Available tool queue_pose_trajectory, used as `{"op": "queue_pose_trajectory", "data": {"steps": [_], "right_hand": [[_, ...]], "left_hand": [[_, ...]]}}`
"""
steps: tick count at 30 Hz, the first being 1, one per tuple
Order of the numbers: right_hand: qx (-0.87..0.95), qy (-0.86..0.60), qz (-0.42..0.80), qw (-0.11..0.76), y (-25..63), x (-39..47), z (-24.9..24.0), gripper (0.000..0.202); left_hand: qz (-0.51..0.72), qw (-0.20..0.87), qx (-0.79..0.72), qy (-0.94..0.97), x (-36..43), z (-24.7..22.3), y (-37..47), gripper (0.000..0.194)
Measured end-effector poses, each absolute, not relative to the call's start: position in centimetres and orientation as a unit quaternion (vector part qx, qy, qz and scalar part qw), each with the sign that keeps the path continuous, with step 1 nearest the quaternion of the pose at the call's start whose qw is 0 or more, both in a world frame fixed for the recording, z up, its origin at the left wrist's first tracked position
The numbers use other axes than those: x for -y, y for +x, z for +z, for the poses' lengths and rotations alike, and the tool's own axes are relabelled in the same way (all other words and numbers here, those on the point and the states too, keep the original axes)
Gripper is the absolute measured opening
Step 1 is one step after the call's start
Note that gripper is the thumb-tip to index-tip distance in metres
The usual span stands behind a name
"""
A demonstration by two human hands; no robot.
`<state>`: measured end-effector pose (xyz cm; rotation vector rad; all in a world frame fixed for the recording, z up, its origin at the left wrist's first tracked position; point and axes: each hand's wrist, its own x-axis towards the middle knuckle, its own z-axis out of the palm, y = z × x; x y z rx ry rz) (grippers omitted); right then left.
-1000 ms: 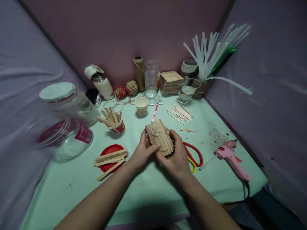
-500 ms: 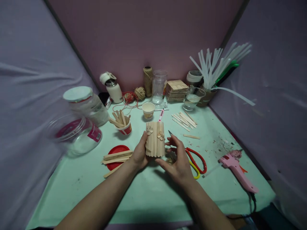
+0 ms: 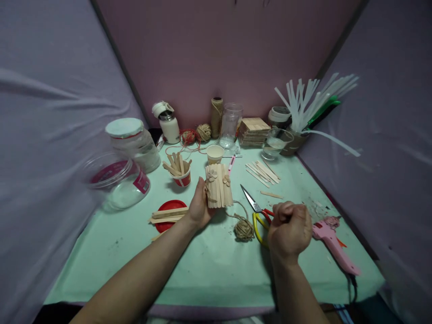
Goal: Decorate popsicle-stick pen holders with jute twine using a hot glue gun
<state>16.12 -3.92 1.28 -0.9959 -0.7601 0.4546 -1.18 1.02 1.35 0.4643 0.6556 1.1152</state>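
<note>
My left hand (image 3: 201, 208) is wrapped round the left side of a craft-stick holder (image 3: 219, 189), with small wooden flower shapes on its front, and keeps it raised over the table. A jute twine ball (image 3: 243, 229) lies below and right of it, a loose strand running up toward the holder. My right hand (image 3: 290, 227) is closed in a fist; whatever it may hold is hidden. It covers part of the red handle of the scissors (image 3: 256, 208), whose blades point up and left. A pink hot glue gun (image 3: 334, 247) lies to the right of that fist.
Craft sticks (image 3: 169, 213) lie across a red lid (image 3: 167, 229); more stand in a paper cup (image 3: 182, 178). Thin wooden strips (image 3: 265, 174) are spread behind the scissors. Clear plastic jars (image 3: 118, 189) stand left. Along the back are a bottle (image 3: 168, 128), twine spools (image 3: 216, 118) and glue sticks (image 3: 297, 105).
My right hand has moved away from the holder to the right and closed into a fist. The twine ball and scissor blades now show. My left hand still grips the holder.
</note>
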Motion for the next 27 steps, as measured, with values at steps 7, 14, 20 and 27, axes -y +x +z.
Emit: {"op": "queue_pose_trajectory", "data": {"steps": [7, 14, 20, 27], "right_hand": [[0.440, -0.598, 0.188, 0.643, 16.2, 3.9, -0.1, 0.014], [0.703, -0.614, 0.221, 0.282, 17.8, 3.6, 2.9, 0.015], [0.785, -0.592, 0.177, 0.039, 17.1, 1.2, 4.5, 0.022], [0.785, -0.584, 0.204, -0.026, 16.1, 0.5, 3.4, 0.017]], "left_hand": [[0.538, 0.750, -0.332, 0.195, -1.2, 0.8, -1.5, 0.069], [0.554, 0.735, -0.340, 0.194, -1.4, 0.7, -1.5, 0.055], [0.532, 0.756, -0.317, 0.210, -1.5, 1.3, -1.4, 0.054], [0.520, 0.755, -0.342, 0.207, -1.5, 0.2, -1.2, 0.056]]}}
